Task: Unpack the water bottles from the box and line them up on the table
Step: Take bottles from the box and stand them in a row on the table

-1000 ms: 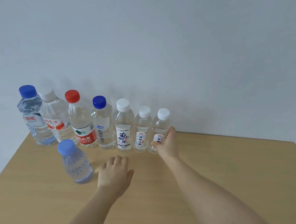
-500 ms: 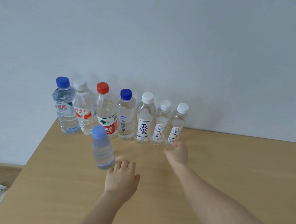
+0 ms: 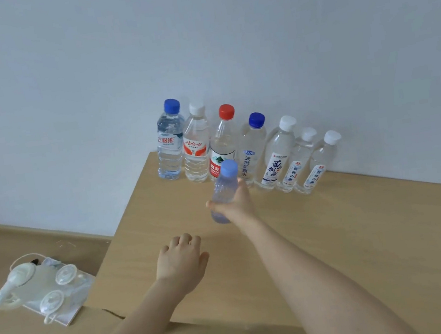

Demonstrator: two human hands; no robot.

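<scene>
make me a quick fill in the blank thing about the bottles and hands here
The hand gripping the small bottle is the person's ____.
The row behind it holds ____ bottles.
The only red cap in that row is ____ from the left.
The left hand holds ____.
Missing words: right; seven; third; nothing.

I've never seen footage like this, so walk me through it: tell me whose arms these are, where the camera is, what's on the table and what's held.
No machine here: a person works with bare hands, and the single camera sits on their head, looking down. Seven water bottles stand in a row against the wall on the wooden table. The right hand grips a small blue-capped bottle in front of that row. The left hand holds nothing, fingers loosely curled.
</scene>
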